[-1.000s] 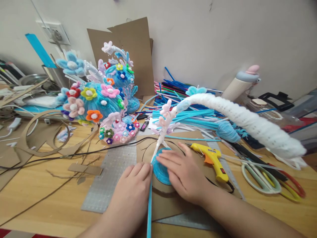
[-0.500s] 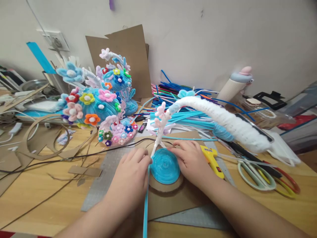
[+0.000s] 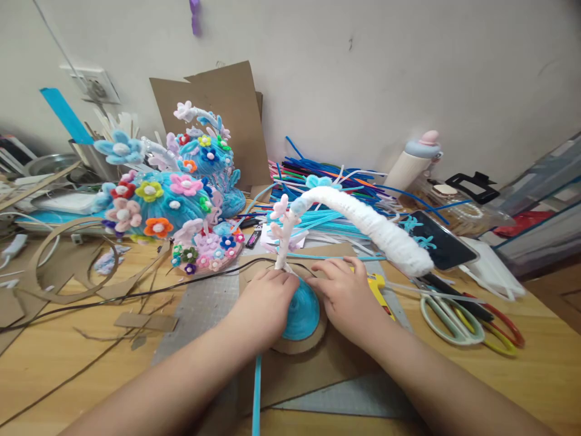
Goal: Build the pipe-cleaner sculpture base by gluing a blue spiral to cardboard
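Note:
A blue coiled disc (image 3: 302, 312) lies on a round cardboard base (image 3: 299, 346). My left hand (image 3: 267, 303) rests over the disc's left side with its fingers closed, and its fingertips are hidden. From under that hand a light blue strip (image 3: 257, 393) runs toward the front edge. At the disc's right edge, my right hand (image 3: 347, 297) has its fingers apart, thumb side against the disc. Behind the disc rises a white wrapped stem (image 3: 283, 242) with pale pink flowers, joined to a thick white arch (image 3: 358, 215) that bends to the right.
Flower-covered blue lamp-like pieces (image 3: 170, 200) stand at the left. Behind lie many pipe cleaners (image 3: 327, 218). At the right are a yellow glue gun (image 3: 376, 287), scissors (image 3: 451, 318), a phone (image 3: 447, 242) and a bottle (image 3: 413, 160). A black cable (image 3: 149, 290) crosses the left side.
My left hand has moved right, over the disc, covering its left part. The view has shifted slightly, and the white arch has swung, uncovering the phone.

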`<state>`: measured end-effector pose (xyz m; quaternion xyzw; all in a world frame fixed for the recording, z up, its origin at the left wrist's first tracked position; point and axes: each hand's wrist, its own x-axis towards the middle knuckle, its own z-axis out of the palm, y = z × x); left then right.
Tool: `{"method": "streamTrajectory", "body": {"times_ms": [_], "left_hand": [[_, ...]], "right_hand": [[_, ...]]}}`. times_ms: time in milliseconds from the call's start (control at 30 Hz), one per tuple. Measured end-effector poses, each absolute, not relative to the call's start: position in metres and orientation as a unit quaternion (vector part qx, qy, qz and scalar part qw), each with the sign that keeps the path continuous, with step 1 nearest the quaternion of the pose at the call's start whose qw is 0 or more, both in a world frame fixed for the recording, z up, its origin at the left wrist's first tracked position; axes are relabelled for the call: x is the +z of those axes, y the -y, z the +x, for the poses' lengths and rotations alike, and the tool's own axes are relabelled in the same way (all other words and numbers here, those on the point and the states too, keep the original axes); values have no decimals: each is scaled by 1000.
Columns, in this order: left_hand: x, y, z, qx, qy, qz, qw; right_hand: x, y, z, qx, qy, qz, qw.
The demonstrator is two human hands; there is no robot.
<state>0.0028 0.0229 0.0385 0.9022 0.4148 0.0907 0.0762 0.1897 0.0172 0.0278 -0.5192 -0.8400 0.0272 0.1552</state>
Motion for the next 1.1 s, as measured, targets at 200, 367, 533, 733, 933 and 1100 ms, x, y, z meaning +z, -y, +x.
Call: {"method": "streamTrajectory", "body": {"times_ms": [200,367,533,733,933,1100], "left_hand": [[44,-20,7,64,-391,916,56],[46,-18,8,48,-381,922,47],[47,-21,6,47,-383,921,45],[49,-22,5,47,-386,920,50],[47,-19,7,38,-383,922,47],[45,-16,9,35,-387,921,39]], "right_hand": [[29,-11,187,24,858,-504,96],[28,-4,182,-15,870,-492,32],[27,0,180,-25,869,-492,33],[30,-11,186,28,850,-525,43],[34,-16,182,24,852,-520,48],[31,-16,181,20,853,-518,52]]}}
